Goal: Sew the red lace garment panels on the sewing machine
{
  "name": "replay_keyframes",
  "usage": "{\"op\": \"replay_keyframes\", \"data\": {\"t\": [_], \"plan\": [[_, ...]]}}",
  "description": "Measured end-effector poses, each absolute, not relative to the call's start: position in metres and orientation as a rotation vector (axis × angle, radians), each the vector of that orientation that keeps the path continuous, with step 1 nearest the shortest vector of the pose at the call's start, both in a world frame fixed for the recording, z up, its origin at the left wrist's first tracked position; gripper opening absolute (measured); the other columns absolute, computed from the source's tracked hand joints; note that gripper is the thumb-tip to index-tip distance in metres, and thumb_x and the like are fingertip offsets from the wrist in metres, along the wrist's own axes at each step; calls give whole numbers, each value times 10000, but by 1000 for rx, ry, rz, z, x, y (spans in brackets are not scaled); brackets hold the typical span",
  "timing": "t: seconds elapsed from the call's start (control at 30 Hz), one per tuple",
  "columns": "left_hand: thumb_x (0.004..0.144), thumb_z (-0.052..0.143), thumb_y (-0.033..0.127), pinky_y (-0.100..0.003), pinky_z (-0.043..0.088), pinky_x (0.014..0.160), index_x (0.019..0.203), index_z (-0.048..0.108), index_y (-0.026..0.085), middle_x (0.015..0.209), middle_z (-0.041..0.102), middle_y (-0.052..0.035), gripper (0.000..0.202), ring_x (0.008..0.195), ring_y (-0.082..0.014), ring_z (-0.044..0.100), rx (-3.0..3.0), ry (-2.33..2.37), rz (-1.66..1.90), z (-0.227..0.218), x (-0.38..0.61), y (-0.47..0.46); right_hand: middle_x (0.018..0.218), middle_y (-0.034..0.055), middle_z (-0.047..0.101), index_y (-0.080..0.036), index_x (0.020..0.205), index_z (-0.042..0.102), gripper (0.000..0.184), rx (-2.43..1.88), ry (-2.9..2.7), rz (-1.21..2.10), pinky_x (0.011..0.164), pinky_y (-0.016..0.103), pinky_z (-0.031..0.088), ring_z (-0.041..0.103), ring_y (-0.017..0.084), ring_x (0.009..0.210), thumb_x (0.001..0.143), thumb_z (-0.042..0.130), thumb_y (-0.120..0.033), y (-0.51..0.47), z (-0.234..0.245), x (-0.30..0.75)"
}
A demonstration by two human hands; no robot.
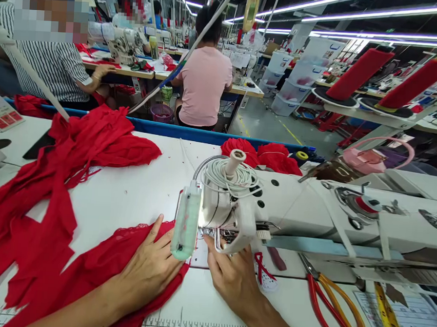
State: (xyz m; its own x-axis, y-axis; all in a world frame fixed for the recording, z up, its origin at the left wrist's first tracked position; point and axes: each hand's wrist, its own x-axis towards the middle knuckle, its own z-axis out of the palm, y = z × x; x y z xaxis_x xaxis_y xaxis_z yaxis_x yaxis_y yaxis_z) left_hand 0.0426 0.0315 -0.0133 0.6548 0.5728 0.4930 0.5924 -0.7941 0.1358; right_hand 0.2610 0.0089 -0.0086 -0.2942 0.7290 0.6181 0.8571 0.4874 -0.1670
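Observation:
My left hand point(150, 265) lies flat with fingers spread on a red fabric piece point(88, 274), pressing it onto the white table just left of the sewing machine head point(230, 218). My right hand point(232, 276) rests under the machine head by the needle area; its fingertips are hidden behind the machine and its lamp point(186, 220). The red fabric runs from under my left hand toward the needle.
A pile of red fabric point(76, 146) covers the table's left side. Red-and-orange scissors point(328, 301) and a yellow tape measure point(388, 319) lie at right. Red thread cones point(358, 73) stand behind the machine. Other people sit at benches beyond the blue table edge point(191, 132).

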Motion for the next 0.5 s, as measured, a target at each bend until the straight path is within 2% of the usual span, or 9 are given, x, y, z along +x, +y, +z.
{"op": "replay_keyframes", "data": {"t": [0.1, 0.23, 0.33, 0.4, 0.5], "plan": [[985, 364, 128, -605, 335, 1167, 1074, 681, 193, 1122, 720, -81, 335, 1156, -250, 626, -2829, -1025, -799, -12, 46, 34, 789, 51, 690, -170, 1071, 725, 239, -1282, -2052, -289, 847, 391, 444, 639, 196, 786, 949, 531, -101, 9, -9, 262], [980, 403, 147, -537, 381, 1162, 1084, 679, 217, 1107, 705, -68, 303, 1080, -216, 641, -2866, -1074, -807, -16, 49, 37, 756, 32, 688, -211, 904, 740, 217, -1302, -2030, -281, 860, 392, 465, 657, 188, 796, 948, 553, -110, 9, -10, 261], [971, 426, 142, -533, 382, 1162, 1069, 678, 215, 1078, 704, -66, 280, 1054, -215, 645, -2832, -1047, -893, -19, 50, 38, 707, 23, 675, -215, 779, 716, 261, -1311, -2019, -278, 889, 413, 467, 659, 189, 778, 954, 553, -113, 8, -11, 260], [961, 442, 132, -546, 376, 1163, 1044, 679, 216, 1073, 706, -65, 264, 1099, -228, 630, -2818, -1030, -922, -19, 50, 39, 687, 23, 667, -212, 777, 716, 263, -1303, -2009, -288, 908, 433, 462, 659, 196, 764, 957, 550, -115, 8, -11, 260], [942, 441, 109, -588, 338, 1176, 1002, 682, 228, 1051, 711, -56, 276, 1108, -235, 625, -2788, -1026, -958, -19, 51, 41, 691, 25, 670, -206, 894, 740, 220, -1293, -2008, -304, 916, 442, 466, 658, 204, 761, 953, 549, -112, 9, -11, 260]]}}
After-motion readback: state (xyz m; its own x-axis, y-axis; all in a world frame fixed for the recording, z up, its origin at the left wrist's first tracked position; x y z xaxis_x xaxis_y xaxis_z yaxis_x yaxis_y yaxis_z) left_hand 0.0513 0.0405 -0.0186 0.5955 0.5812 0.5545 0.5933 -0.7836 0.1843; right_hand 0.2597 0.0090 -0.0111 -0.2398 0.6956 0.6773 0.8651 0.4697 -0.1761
